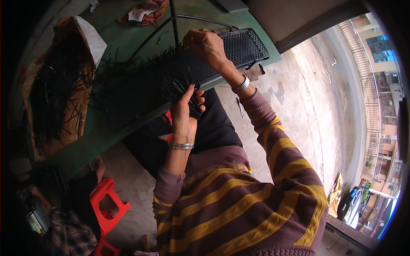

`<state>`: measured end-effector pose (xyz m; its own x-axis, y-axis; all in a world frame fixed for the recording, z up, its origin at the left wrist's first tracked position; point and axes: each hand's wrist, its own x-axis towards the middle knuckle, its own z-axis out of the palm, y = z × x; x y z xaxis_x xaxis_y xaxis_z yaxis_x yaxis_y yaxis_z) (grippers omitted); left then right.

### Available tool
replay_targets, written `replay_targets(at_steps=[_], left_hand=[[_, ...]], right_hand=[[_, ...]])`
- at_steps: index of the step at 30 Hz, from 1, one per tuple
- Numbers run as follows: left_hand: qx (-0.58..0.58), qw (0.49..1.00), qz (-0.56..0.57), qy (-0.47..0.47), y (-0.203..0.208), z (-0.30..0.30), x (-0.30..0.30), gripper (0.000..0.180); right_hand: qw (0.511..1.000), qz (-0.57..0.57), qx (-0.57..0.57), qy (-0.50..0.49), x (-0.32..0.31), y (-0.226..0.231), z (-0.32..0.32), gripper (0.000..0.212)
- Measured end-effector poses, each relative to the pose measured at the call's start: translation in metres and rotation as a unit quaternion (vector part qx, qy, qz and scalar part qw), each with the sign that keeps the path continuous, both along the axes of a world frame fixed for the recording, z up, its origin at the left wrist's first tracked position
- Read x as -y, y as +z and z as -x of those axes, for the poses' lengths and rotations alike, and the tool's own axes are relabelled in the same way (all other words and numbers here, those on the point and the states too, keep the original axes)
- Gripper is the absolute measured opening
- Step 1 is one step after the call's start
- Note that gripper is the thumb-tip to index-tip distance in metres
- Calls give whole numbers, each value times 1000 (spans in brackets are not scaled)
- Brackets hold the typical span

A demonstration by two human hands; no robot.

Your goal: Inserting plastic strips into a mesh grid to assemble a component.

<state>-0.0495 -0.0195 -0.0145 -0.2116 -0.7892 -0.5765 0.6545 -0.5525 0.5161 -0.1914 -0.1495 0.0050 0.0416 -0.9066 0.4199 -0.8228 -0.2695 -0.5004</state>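
Observation:
My left hand is closed round a bundle of thin black strips, which fan out past the thumb toward the table. Farther off, my right hand is pinched beside an upright dark rod. What lies between its fingertips is hidden. Beneath and beyond that hand lies a black tray with a mesh pattern, at the table's near right edge. More black strips stick up in a row along the dark surface left of my right hand.
On the green table at the left, an opened brown carton holds a heap of black strips. A red and white cloth lies at the far side. Red plastic stools stand lower left, near another person in a plaid garment.

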Motion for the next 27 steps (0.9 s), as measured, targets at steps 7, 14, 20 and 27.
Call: replay_targets(at_steps=[7, 14, 20, 27], left_hand=[[-31, 1000, 4, 4, -7, -2, 3, 16], [-19, 1000, -16, -13, -7, -2, 4, 16], [-18, 999, -30, -9, -2, 0, 7, 18], [-30, 999, -34, -7, -7, -1, 7, 17]], right_hand=[[999, 33, -23, 0, 0, 0, -8, 10], [988, 89, -43, 123, -5, 4, -1, 8], [995, 33, 17, 92, 6, 11, 0, 6], [994, -5, -10, 104, 14, 5, 4, 8]])
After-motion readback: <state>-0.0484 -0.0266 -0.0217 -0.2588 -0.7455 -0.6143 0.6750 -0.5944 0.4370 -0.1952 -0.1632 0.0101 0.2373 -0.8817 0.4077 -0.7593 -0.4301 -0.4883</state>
